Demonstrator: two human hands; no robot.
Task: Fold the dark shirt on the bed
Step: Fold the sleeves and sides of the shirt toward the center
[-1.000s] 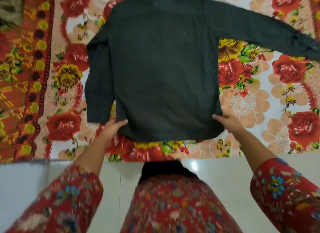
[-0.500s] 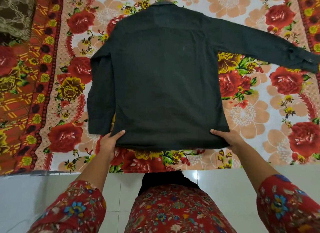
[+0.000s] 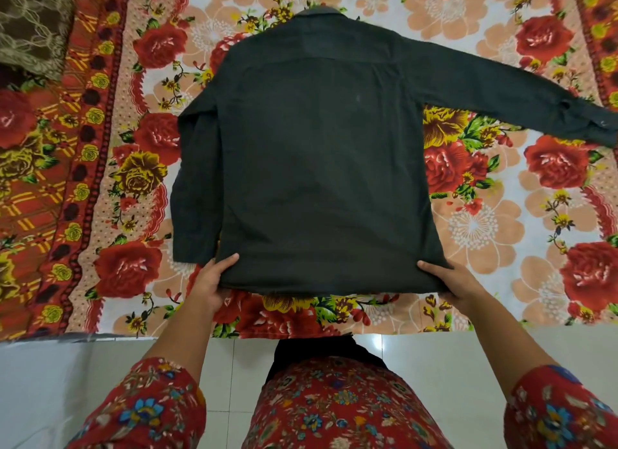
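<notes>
Dark shirt (image 3: 317, 154) hem corners pinched, left hand (image 3: 212, 278), right hand (image 3: 454, 281), arms outstretched

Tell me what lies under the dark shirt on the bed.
The dark shirt lies flat on the floral bedsheet, which shows all around it. The left hand and right hand grip its bottom corners, fingers tucked underneath. Whatever else is beneath the fabric is hidden.
</notes>
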